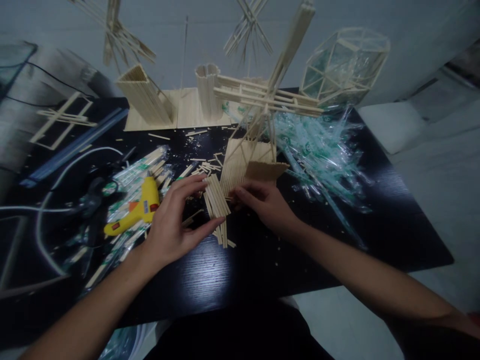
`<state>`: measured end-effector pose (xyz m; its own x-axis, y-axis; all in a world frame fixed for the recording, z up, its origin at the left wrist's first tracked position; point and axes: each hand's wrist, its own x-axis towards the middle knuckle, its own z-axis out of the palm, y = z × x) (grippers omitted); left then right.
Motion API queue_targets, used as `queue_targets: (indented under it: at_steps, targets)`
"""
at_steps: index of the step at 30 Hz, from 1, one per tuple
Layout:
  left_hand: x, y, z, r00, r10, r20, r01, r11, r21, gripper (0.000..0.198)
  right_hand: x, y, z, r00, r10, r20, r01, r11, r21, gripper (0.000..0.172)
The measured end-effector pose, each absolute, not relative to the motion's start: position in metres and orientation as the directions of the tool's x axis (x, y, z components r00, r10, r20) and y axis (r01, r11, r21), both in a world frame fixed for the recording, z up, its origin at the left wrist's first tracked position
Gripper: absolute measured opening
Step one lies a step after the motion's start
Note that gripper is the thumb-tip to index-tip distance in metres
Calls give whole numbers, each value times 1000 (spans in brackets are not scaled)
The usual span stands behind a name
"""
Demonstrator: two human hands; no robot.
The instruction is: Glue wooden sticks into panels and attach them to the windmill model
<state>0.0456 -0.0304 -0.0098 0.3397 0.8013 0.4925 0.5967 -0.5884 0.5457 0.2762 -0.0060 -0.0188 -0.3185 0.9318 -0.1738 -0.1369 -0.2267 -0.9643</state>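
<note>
Between the thumb and fingers of my left hand is a small panel of wooden sticks laid side by side. My right hand is just to its right, fingers curled inward; its fingertips are partly hidden, and I cannot make out what they hold. Below the panel lie several loose cut sticks. Beyond my right hand stands a stick-built windmill-like model on a slatted base. A yellow glue gun rests left of my left hand on plastic-wrapped sticks.
Crumpled plastic wrappers cover the table's right side. At the back are a triangular stick tower, a fluted stick column and a round stick frame. A white cable loops at the left. Stick scraps lie mid-table.
</note>
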Motion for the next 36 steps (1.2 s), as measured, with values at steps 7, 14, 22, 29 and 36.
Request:
queue_targets:
  at_steps: [7,14,22,29,36]
  targets:
    - [49,-32,-11,395,799,453,582,-599,550,68,274,-13,-15,-455,862,-225,-95,-298,-950,39]
    - [47,-33,-11,474,771,425,586,-637,501,75,274,-15,-12,-405,880,-248,-86,-307,-948,38]
    - [50,-35,-7,389,786,480,617,-609,498,49,281,-5,-13,-249,953,-171,-85,-197,-977,38]
    - [41,-39,-11,104,943,316,581,-316,750,7,277,-16,-14,-339,939,-59,65,-40,-997,27]
    - [43,-35,-8,121,978,171,446,-207,871,15,278,-20,-14,-427,904,36,125,99,-987,17]
